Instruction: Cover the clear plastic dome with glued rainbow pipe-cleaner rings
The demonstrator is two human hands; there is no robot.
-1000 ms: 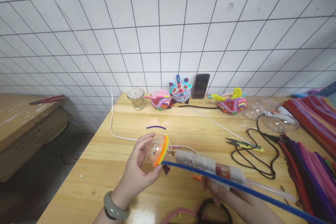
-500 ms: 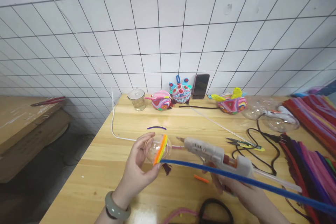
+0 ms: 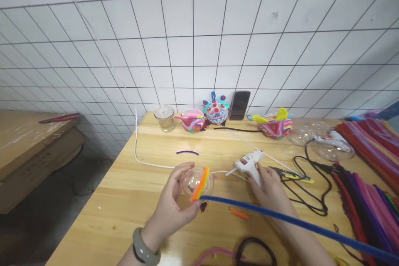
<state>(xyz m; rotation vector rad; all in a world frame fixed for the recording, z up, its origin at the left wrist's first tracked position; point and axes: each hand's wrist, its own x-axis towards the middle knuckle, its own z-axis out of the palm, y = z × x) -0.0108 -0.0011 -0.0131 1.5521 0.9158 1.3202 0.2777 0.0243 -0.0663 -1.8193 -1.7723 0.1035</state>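
My left hand [image 3: 174,205] is closed round a clear plastic half-ball [image 3: 193,182] whose rim carries orange and yellow pipe cleaners. A long blue pipe cleaner [image 3: 296,224] runs from that rim to the lower right. My right hand [image 3: 268,185] grips the handle of a white glue gun [image 3: 247,162], which stands on the wooden table [image 3: 124,191] with its nozzle pointing left toward the half-ball. A green bangle sits on my left wrist.
Three colourful pipe-cleaner figures [image 3: 215,110], a phone [image 3: 239,104] and a glass jar [image 3: 164,117] line the back wall. Clear half-balls [image 3: 321,141], bundles of pipe cleaners [image 3: 370,166], black cord [image 3: 307,183] and snips lie right. A cardboard box [image 3: 28,149] stands left.
My right hand has drawn the glue gun away from the half-ball and carried it back and right down to the table. My left hand still holds the half-ball.
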